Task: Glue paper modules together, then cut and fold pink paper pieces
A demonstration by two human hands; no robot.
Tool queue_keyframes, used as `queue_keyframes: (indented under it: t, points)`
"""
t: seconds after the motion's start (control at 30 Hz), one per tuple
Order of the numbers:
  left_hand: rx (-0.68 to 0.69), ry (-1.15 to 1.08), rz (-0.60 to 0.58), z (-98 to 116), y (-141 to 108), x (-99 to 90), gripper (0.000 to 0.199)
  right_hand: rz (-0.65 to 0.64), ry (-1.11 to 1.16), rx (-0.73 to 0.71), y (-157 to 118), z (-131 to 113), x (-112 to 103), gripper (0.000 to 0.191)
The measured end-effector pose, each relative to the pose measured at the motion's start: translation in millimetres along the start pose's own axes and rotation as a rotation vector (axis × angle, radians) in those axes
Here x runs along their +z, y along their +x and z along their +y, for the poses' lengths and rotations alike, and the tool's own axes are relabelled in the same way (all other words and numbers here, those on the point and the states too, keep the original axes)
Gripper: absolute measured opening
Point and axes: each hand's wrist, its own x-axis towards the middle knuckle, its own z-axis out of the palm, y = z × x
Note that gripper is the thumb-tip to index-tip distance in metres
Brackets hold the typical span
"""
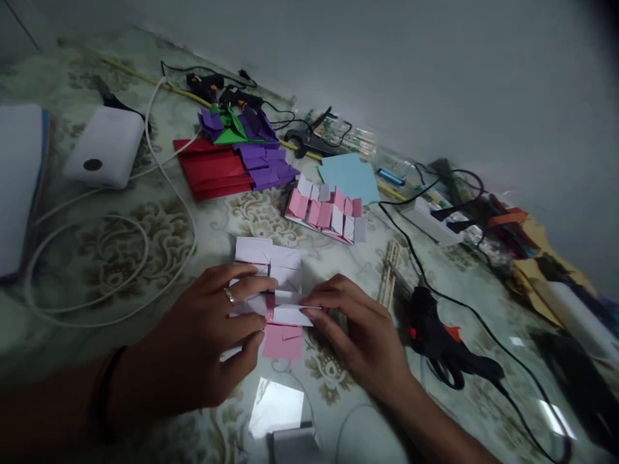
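Observation:
A folded pink and white paper [283, 339] lies on the patterned table in front of me, its white flaps toward the back and a pink flap at the near end. My left hand [213, 328], with a ring and a dark wristband, rests over the paper's left side, fingers spread and pressing it flat. From the right, my right hand [362, 325] pinches the edge of a raised white flap between thumb and fingers. Just behind stands a similar folded pink and white paper piece [323, 212]. Part of the worked paper is hidden under my left hand.
Red [213, 169] and purple folded papers [265, 166] and a light blue sheet [351, 177] lie farther back. A black glue gun [445, 341] with its cord is at right. A white device [106, 145] and looped white cable [193, 225] lie left. Scissors [314, 138] are behind.

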Motion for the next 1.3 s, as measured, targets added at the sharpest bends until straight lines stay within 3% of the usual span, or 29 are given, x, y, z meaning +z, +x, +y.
queue_keyframes:
  t: [0.43, 1.3]
  points:
    - [-0.032, -0.046, 0.023, 3.5, -3.7, 3.6, 0.017, -0.079, -0.049, -0.038, -1.9, 2.1, 1.9, 0.016]
    - [-0.032, -0.033, 0.043, 2.0, -0.9, 4.9, 0.019, -0.079, -0.133, -0.025, -4.7, 2.2, 9.5, 0.010]
